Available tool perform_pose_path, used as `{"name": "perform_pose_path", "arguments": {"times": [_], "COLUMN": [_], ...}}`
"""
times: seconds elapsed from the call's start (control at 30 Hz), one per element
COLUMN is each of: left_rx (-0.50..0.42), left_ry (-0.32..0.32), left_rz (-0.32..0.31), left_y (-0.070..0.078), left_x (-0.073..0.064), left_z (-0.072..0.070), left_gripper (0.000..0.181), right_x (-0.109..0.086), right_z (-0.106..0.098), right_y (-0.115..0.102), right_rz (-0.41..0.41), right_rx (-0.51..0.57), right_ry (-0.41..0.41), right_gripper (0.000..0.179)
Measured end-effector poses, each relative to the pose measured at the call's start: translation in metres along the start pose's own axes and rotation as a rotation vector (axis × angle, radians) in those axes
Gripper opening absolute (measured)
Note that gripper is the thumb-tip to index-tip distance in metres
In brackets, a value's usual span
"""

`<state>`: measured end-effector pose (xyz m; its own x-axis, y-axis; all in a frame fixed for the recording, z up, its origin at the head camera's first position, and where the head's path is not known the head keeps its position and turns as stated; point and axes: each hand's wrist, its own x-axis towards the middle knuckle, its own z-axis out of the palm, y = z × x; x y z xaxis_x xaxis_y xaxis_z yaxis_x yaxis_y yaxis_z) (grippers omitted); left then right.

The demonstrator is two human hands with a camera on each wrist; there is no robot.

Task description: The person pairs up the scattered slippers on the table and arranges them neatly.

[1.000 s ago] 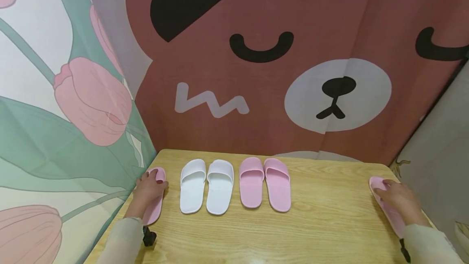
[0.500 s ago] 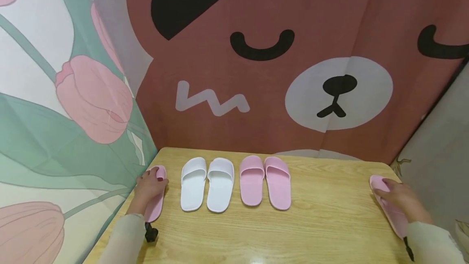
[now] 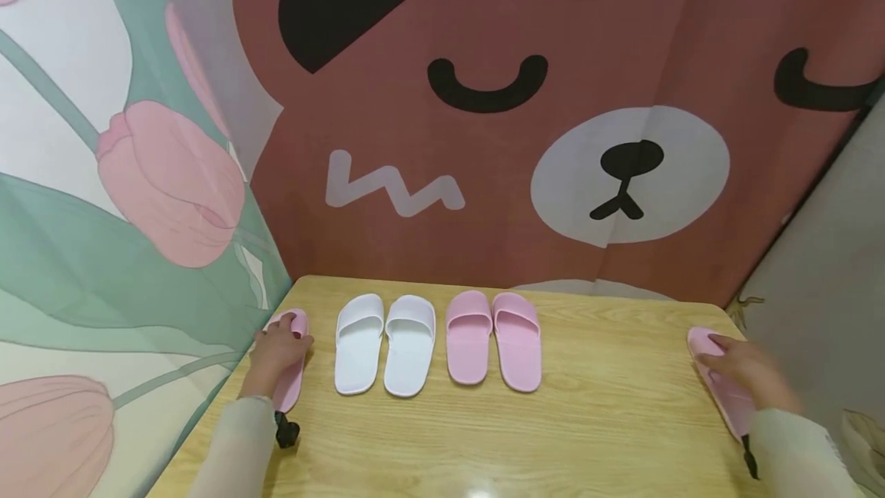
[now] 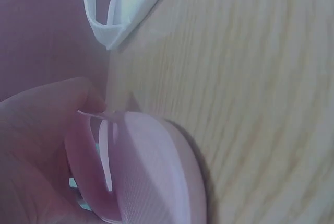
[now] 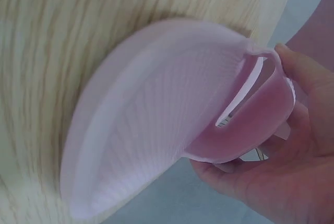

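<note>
At the table's left edge, my left hand [image 3: 275,356] grips a pink slipper [image 3: 290,390] by its strap. The left wrist view shows the thumb on one side of that strap and the fingers round the other, with the sole [image 4: 156,177] on the wood. By the right edge, my right hand [image 3: 750,375] holds another pink slipper [image 3: 727,404] across its strap. In the right wrist view the ribbed sole [image 5: 151,114] lies on the table, and thumb and fingers span the strap [image 5: 261,119]. Part of each held slipper is hidden under the hand.
Between my hands, a white left slipper [image 3: 358,360] and white right slipper [image 3: 409,360] stand side by side. Right of them are two pink slippers, one [image 3: 468,352] beside the other [image 3: 520,356]. Printed curtains [image 3: 484,175] hang behind the wooden table [image 3: 588,436].
The head view has shifted slightly. Both hands keep their hold on the pink slippers, and no slipper has visibly moved on the table.
</note>
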<state>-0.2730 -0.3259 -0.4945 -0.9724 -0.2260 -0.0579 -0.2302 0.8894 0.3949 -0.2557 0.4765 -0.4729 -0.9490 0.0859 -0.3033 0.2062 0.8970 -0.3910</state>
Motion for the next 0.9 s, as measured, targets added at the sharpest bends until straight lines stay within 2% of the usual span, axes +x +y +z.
{"name": "perform_pose_path", "arguments": {"times": [0.43, 0.63, 0.9], "left_rx": [-0.013, -0.009, -0.029], "left_ry": [-0.049, -0.025, 0.004], "left_rz": [-0.011, -0.015, -0.014], "left_y": [-0.003, -0.0054, -0.0025], "left_x": [0.001, -0.0005, 0.0019], "left_z": [-0.0008, 0.0009, 0.0045], "left_gripper": [0.076, 0.078, 0.078], "right_x": [-0.0013, 0.0006, 0.0018], "right_z": [0.0041, 0.007, 0.005], "right_y": [-0.0035, -0.0048, -0.0047], "right_rz": [-0.012, -0.015, 0.037], "right_rx": [0.009, -0.004, -0.03], "right_ry": [0.028, 0.044, 0.064], "right_gripper": [0.085, 0.082, 0.083]}}
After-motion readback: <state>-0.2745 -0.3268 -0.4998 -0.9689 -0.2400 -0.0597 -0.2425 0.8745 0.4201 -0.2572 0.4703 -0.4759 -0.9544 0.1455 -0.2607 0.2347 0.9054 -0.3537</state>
